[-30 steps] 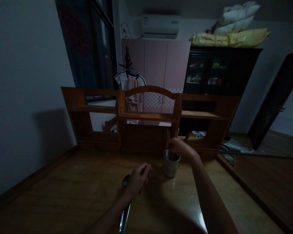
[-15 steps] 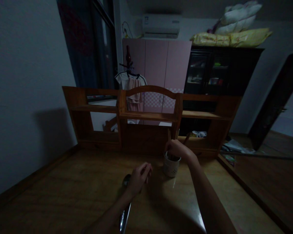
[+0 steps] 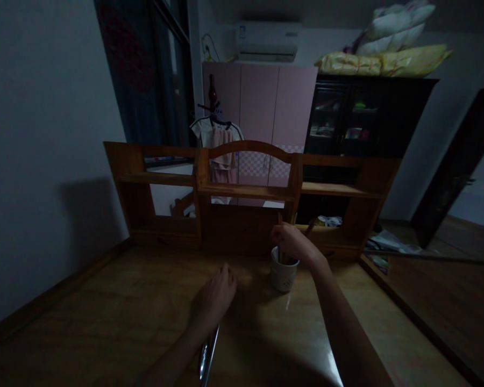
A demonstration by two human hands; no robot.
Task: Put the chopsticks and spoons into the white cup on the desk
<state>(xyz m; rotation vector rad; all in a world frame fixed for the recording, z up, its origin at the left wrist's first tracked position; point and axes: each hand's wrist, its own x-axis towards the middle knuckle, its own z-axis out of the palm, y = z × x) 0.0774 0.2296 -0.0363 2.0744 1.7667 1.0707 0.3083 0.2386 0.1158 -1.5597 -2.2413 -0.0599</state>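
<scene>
My right hand is closed around thin wooden sticks, which look like chopsticks, at the mouth of a pale perforated utensil holder. Their lower ends are inside it. To the left, my left hand is low over the tabletop, back up, fingers bent and together; anything under them is hidden. Shiny metal utensil handles stick out from below my left wrist toward me. Their far ends are covered by that hand.
A wooden shelf unit runs along the back of the wooden table. The wall borders the left side, and a raised wooden edge the right. A brown handle leans out of the holder.
My left hand has moved left and turned palm down, covering the dark spoon bowl that showed before. My right hand has risen slightly above the holder with the chopsticks.
</scene>
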